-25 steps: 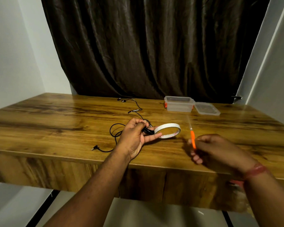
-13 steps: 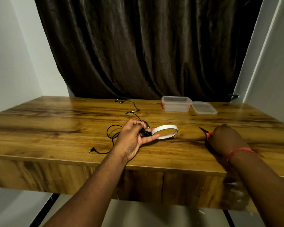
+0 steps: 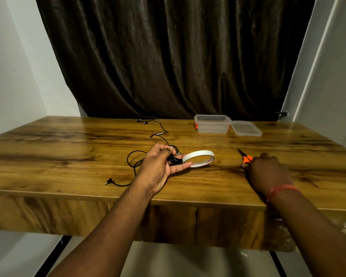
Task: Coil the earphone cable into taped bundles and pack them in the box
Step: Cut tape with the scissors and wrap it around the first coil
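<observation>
- A wooden bench point(image 3: 68, 156) stands before a dark curtain point(image 3: 168, 56) between pale walls; the person's two forearms reach in over its near edge.
- The left hand point(image 3: 160, 166) sits near the middle of the bench; its fingers point(image 3: 164, 151) are curled round a small bunch of the black earphone cable point(image 3: 133, 156), thumb and forefinger pinching the gathered loops.
- The rest of the cable is loose: one loop lies to the left of the hand, the plug end trails toward the near edge, and the earbuds lie far back by the curtain.
- The roll of white tape point(image 3: 199, 158) lies flat just beside the left hand, its rim at or touching the extended finger.
- The right hand point(image 3: 268, 172) rests on orange-handled scissors point(image 3: 246, 157) lying on the bench, blades pointing away; whether its fingers are closed on the handles cannot be told, since the back of the hand hides them.
- The clear box point(image 3: 212, 124) stands open at the far side, its lid point(image 3: 246, 128) beside it; nothing can be seen in it.
- Judgement: the bundle is only begun; the pinch should stay firm so the loops do not spring apart; the free cable wants winding in before taping; the tape end should be pulled taut across the coil, then cut close.
</observation>
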Tool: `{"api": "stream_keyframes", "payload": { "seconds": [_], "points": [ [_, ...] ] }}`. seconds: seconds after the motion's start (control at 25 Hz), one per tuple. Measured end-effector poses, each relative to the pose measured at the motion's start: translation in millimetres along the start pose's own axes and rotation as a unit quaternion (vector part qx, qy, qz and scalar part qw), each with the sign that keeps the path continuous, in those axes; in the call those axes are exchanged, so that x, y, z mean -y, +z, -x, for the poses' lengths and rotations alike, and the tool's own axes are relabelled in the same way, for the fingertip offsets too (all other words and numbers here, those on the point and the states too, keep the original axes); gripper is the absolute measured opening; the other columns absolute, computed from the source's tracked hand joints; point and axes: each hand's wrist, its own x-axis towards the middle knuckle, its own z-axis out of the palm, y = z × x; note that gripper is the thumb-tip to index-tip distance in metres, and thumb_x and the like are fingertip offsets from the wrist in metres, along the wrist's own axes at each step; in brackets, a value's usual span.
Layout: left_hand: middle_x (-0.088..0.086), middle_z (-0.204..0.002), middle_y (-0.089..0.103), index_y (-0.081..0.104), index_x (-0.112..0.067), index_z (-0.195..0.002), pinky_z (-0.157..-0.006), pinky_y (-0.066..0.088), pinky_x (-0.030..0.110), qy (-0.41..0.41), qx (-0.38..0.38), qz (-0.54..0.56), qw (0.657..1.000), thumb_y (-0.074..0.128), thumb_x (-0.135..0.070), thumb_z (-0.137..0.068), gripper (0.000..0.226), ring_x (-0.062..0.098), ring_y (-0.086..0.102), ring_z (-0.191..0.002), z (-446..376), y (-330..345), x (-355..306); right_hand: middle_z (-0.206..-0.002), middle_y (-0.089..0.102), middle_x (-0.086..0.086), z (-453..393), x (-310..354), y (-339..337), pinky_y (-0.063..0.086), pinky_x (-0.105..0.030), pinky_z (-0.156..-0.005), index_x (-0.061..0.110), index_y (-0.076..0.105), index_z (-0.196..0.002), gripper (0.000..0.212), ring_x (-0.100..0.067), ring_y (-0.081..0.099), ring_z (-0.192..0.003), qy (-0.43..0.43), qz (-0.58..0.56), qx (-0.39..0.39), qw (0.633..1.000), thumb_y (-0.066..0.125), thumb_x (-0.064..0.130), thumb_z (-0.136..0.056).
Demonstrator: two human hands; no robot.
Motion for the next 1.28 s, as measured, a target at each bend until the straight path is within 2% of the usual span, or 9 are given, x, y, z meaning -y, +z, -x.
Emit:
{"api": "stream_keyframes", "payload": {
  "seconds": [0.12,0.24,0.48,0.6,0.72,0.84,1.12,1.2,1.28],
  "points": [
    [0.014,-0.09,0.055,0.05,-0.006,-0.091,-0.066,0.061,0.05,0.002,0.002,-0.004,1.0,0.042,0.001,-0.099,0.014,0.027,0.072,-0.077,0,1,0,-0.109,0.05,-0.01,-3,-2,6,0.052,-0.042,-0.082,0.008,0.069,-0.099,0.033,-0.029,0.052,-0.1,-0.029,-0.044,-0.031,0.998,0.054,0.038,-0.097],
    [0.014,-0.089,0.055,0.05,-0.006,-0.09,-0.066,0.061,0.05,0.002,0.0,-0.004,1.0,0.041,0.001,-0.099,0.014,0.025,0.071,-0.075,0,2,0,-0.102,0.062,-0.014,-10,-2,9,0.051,-0.037,-0.081,0.006,0.067,-0.097,0.017,-0.031,0.058,-0.092,-0.059,-0.03,-0.043,0.997,0.061,0.021,-0.092],
    [0.014,-0.091,0.055,0.05,-0.007,-0.091,-0.067,0.061,0.052,-0.001,0.0,-0.004,1.0,0.042,0.001,-0.099,0.013,0.024,0.072,-0.074,0,0,0,-0.091,0.064,-0.017,-10,-2,6,0.047,-0.033,-0.069,0.005,0.065,-0.09,0.009,-0.037,0.063,-0.083,-0.046,-0.093,-0.048,0.993,0.063,0.002,-0.082],
    [0.014,-0.09,0.054,0.049,-0.007,-0.091,-0.067,0.06,0.052,0.0,0.003,-0.003,1.0,0.042,0.001,-0.099,0.014,0.024,0.072,-0.073,0,0,1,-0.086,0.063,-0.015,-10,-11,2,0.042,-0.029,-0.065,0.01,0.061,-0.083,0.009,-0.035,0.062,-0.081,-0.024,-0.131,-0.028,0.991,0.065,0.002,-0.082],
    [0.014,-0.091,0.053,0.049,-0.007,-0.092,-0.067,0.06,0.052,0.003,0.01,-0.001,1.0,0.042,0.001,-0.099,0.013,0.024,0.073,-0.072,-2,-1,1,-0.078,0.063,-0.014,-10,-20,1,0.046,-0.032,-0.063,0.012,0.058,-0.077,0.012,-0.035,0.062,-0.076,-0.014,-0.156,-0.026,0.987,0.066,0.003,-0.08],
    [0.015,-0.091,0.053,0.049,-0.007,-0.089,-0.069,0.059,0.056,0.006,0.012,-0.005,1.0,0.042,0.001,-0.099,0.015,0.023,0.073,-0.071,-3,-1,2,-0.077,0.062,-0.011,-8,-22,0,0.051,-0.035,-0.065,0.013,0.06,-0.08,0.01,-0.033,0.061,-0.075,-0.019,-0.153,-0.019,0.988,0.065,0.004,-0.081],
    [0.014,-0.092,0.055,0.049,-0.007,-0.092,-0.07,0.059,0.055,0.003,0.011,-0.005,1.0,0.043,0.0,-0.099,0.013,0.023,0.073,-0.071,-2,-1,2,-0.083,0.063,-0.011,-5,-20,-3,0.051,-0.036,-0.068,0.013,0.062,-0.085,0.007,-0.031,0.061,-0.077,-0.017,-0.138,-0.011,0.99,0.064,0.005,-0.085],
    [0.015,-0.093,0.054,0.049,-0.007,-0.093,-0.07,0.059,0.055,0.002,0.011,-0.008,1.0,0.043,0.0,-0.099,0.012,0.023,0.073,-0.073,-1,-1,2,-0.091,0.065,-0.011,1,-17,-9,0.053,-0.038,-0.071,0.014,0.062,-0.09,0.008,-0.03,0.061,-0.081,-0.023,-0.155,-0.046,0.987,0.063,0.007,-0.086],
    [0.015,-0.095,0.054,0.049,-0.007,-0.092,-0.071,0.06,0.054,0.002,0.012,-0.012,1.0,0.043,0.0,-0.099,0.012,0.024,0.073,-0.073,-2,-1,2,-0.107,0.065,-0.004,13,-1,-22,0.053,-0.038,-0.079,0.018,0.063,-0.107,0.014,-0.025,0.06,-0.095,-0.054,-0.212,-0.121,0.968,0.059,0.019,-0.094]
  ]
}}
